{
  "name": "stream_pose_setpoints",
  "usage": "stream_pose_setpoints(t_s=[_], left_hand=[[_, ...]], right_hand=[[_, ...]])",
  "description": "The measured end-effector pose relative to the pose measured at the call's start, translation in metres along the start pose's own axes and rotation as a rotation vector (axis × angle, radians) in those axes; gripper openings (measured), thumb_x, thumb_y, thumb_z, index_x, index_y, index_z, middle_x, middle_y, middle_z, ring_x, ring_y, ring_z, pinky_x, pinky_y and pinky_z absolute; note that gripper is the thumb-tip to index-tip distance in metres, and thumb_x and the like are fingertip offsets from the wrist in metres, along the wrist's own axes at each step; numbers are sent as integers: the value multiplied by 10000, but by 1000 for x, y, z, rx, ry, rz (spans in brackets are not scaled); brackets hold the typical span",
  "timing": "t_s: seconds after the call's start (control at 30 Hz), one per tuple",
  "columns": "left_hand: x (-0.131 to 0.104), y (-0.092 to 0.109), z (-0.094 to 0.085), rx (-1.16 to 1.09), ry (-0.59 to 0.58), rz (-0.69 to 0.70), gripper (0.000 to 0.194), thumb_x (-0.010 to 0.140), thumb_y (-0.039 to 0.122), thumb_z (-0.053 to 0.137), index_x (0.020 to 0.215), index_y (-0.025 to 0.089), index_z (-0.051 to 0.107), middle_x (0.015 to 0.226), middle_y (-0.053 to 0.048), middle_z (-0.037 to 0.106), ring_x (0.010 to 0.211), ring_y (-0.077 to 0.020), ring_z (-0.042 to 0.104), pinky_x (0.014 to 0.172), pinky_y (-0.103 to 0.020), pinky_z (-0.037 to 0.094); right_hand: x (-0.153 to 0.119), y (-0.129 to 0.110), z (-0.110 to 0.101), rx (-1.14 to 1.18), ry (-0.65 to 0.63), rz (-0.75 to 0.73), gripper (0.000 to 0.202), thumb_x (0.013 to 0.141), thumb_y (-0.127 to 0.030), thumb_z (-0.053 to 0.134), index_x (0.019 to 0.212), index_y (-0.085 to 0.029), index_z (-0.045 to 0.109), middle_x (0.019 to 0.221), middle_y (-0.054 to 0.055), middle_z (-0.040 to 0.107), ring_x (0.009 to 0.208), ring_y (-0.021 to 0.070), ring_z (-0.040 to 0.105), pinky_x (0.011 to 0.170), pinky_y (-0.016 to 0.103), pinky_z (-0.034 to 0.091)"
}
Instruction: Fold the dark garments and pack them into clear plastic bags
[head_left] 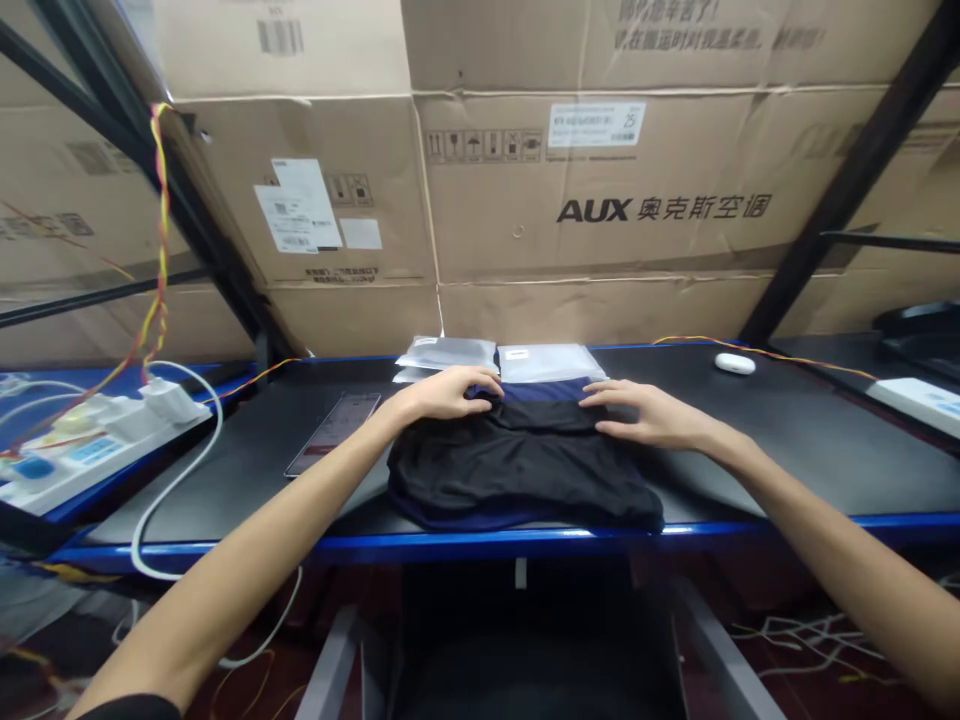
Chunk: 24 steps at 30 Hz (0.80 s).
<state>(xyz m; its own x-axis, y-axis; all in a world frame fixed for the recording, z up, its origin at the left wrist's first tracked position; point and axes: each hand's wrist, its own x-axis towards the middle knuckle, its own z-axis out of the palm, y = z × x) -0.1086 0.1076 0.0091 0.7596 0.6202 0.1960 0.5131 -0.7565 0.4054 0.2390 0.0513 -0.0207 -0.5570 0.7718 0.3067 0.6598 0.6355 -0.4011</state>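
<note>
A black garment (517, 470) lies spread on the table, its kind unclear from its folded shape. Navy blue cloth (544, 388) shows beneath it along the back and front edges. At the garment's back left corner, my left hand (452, 392) has its fingers curled, with a dark fold of cloth between thumb and fingers. My right hand (645, 415) rests at the back right corner, fingers stretched out and apart, the tips touching the cloth. Just behind the garment lie flat translucent plastic packets, one at the left (450, 354) and another at the right (551, 363).
A phone (334, 432) lies left of the garment on the black table (247, 490). A white earbud case (734, 364) sits at the back right. Power strips stand at the left (97, 440) and right (919, 402), with loose cables. Large cardboard boxes (510, 240) wall off the back.
</note>
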Motion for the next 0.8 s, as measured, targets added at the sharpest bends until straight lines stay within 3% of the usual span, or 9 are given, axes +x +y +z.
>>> stream_pose_setpoints(t_s=[0.13,0.23,0.33,0.47,0.63,0.8], left_hand=[[10,-8,6,-140,111,-104,232,832,397,605,923,193,664,929,-36,724,867,-192,682,827,-298,517],[13,-15,10,-199,239,-218,285,823,422,613,971,179,633,797,-14,698,721,-174,656,695,-269,494],[15,-22,14,-147,271,-321,320,818,404,619,1054,188,619,671,29,654,606,-167,609,627,-262,458],[18,-30,20,-13,224,-358,334,797,340,651,1103,207,628,725,24,675,683,-190,641,702,-281,480],[17,-33,26,175,228,-358,361,798,329,712,1127,200,641,833,-17,713,826,-234,679,787,-310,500],[12,-26,25,302,241,-299,250,922,364,598,1046,166,687,891,-74,733,858,-258,690,793,-339,507]], right_hand=[[13,3,-3,122,21,95,318,884,-472,562,1016,-254,751,1042,28,765,987,289,696,935,430,535],[26,9,-7,256,110,163,356,861,-505,577,965,-204,736,947,40,765,878,276,695,827,398,550],[40,19,-7,375,171,251,349,805,-519,624,921,-199,697,778,27,724,722,228,668,695,354,543],[50,31,5,290,156,377,295,756,-467,655,903,-212,639,581,-37,564,530,178,556,523,300,458],[49,35,22,-51,179,353,179,757,-366,652,853,-218,628,659,-14,599,627,189,581,617,304,450],[45,36,25,-145,177,321,240,834,-421,608,965,-223,646,756,25,671,682,210,622,662,323,474]])
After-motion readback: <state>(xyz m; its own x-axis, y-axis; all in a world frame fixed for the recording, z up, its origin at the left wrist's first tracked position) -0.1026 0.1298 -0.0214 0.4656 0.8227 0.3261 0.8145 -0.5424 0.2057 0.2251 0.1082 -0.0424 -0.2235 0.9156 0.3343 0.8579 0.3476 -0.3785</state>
